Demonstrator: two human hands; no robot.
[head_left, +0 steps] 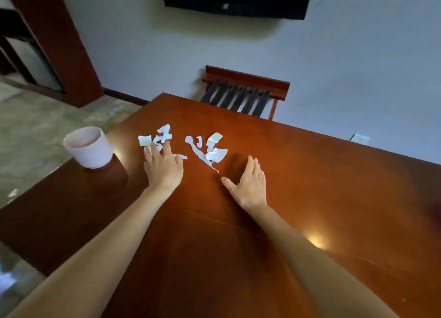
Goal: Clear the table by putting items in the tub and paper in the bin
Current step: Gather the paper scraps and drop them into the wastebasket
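Both forearms reach out from under the camera across the desk [310, 174], a broad brown top that takes up most of my view. Past its far edge a wooden chair [245, 88] stands against the wall. At the left edge of the desk is a white bin [88, 148], round and ribbed, upright with its mouth open. I take it for the paper bin, and I see no tub.

My left hand [163, 167] lies palm down near that edge with its fingers spread and resting on the left heap of torn paper [162, 136]. It pinches nothing yet. My right hand [248, 186] is flat and open, fingers straight and together and thumb out. It rests on bare wood just beside the right heap of torn paper [212, 150] without touching it. Both heaps lie toward the far left corner, the left one near the bin. One small scrap [181, 156] sits by my left thumb.

I judge the paper step has barely begun, since the scraps lie loose and spread. Next I should rake both heaps together, then gather the pile and carry it to the bin, or sweep it toward the left edge. The thin strips could slip between my fingers.
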